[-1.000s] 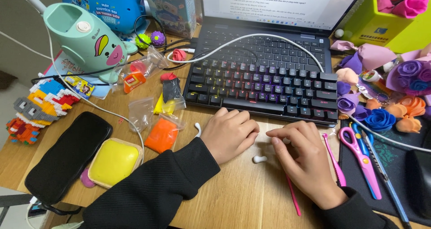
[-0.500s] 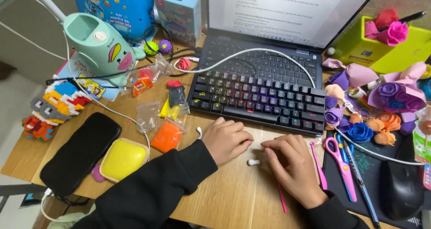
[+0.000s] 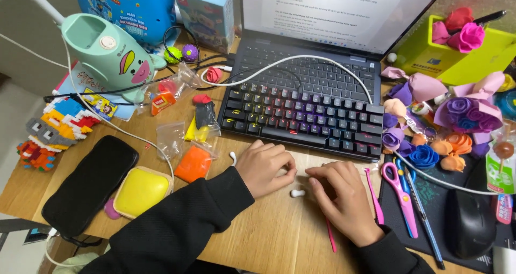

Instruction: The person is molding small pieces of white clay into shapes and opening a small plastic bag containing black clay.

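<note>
Two hands rest on a wooden table (image 3: 269, 242) in front of a backlit keyboard (image 3: 306, 118), with a small white piece (image 3: 297, 193) of what looks like modelling clay lying between them. The left hand (image 3: 266, 168) sits palm down, its fingers (image 3: 282, 164) curled loosely and holding nothing, its knuckles just left of the white piece. The right hand (image 3: 344, 198) lies to the right of the piece, fingers (image 3: 322, 174) bent toward it and pressed to the table; whether they pinch anything beneath cannot be told. The white piece is short and rounded, its long axis running roughly left to right, and it lies close to both hands, touching or nearly touching the right hand's lower fingers. A thin pink stick (image 3: 330, 239) pokes out from under the right hand toward the table's near edge, and a second pink tool (image 3: 374, 196) lies just beyond it. Pink-handled scissors (image 3: 400, 196) rest on a dark mat to the right; an orange clay packet (image 3: 193, 164) and a yellow case (image 3: 141, 190) sit to the left.
</note>
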